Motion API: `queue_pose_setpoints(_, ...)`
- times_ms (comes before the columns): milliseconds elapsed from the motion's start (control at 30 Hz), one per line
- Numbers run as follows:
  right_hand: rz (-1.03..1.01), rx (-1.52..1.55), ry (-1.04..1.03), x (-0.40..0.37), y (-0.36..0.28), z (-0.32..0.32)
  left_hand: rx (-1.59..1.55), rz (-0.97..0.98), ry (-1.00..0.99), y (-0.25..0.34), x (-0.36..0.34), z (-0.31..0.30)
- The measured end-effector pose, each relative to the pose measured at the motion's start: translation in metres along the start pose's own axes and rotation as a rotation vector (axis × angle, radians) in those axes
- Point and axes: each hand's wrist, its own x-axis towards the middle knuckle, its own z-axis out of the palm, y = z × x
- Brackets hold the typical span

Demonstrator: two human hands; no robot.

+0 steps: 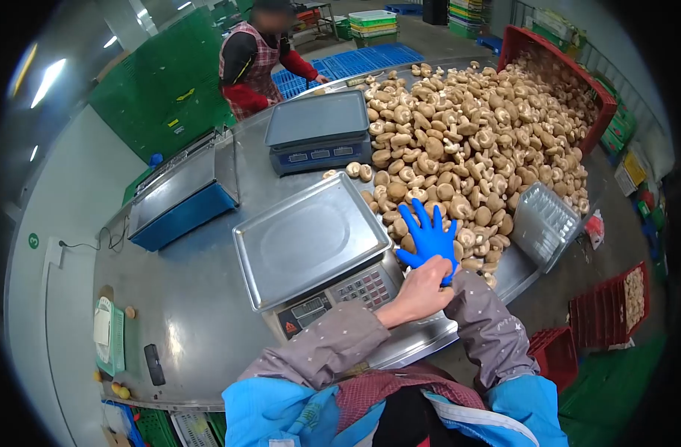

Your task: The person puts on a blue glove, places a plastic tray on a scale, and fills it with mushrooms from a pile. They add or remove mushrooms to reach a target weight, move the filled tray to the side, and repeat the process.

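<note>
Scale [311, 238] beside blue-gloved right hand [428, 237], mushroom heap [467, 127] beyond, plastic trays [545, 220] alongside.

I have one view, from a camera on the person's head. It looks forward and down at the counter [199, 298]. It is very close to the person: the sleeves [333, 346] fill the bottom edge, and the glove [428, 237] is just right of the middle. The scale [311, 238] is right in front. The mushrooms [467, 127] lie farther off, up and to the right. Another person [251, 59] stands far away at the top. The lens bends the picture round, with dark corners.
</note>
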Motion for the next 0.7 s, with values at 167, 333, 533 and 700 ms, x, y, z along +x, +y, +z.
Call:
queue_pose_setpoints(167, -0.125, -0.022, 0.137, 0.015, 0.004, 0.032, 0.249, -0.111, 0.144, -0.005, 0.012, -0.009)
queue_pose_setpoints(333, -0.073, -0.242, 0.114, 0.008, -0.021, 0.041, 0.604, 0.204, 0.268, -0.014, 0.017, -0.021)
queue_pose_setpoints(533, 0.009, 0.029, 0.005, -0.004, -0.045, 0.013, 0.787, 0.424, 0.038, -0.003, -0.006, -0.02)
queue_pose_setpoints(700, -0.034, 0.17, -0.009, 0.011, -0.037, -0.005, 0.478, 0.398, 0.075, 0.016, -0.009, -0.02)
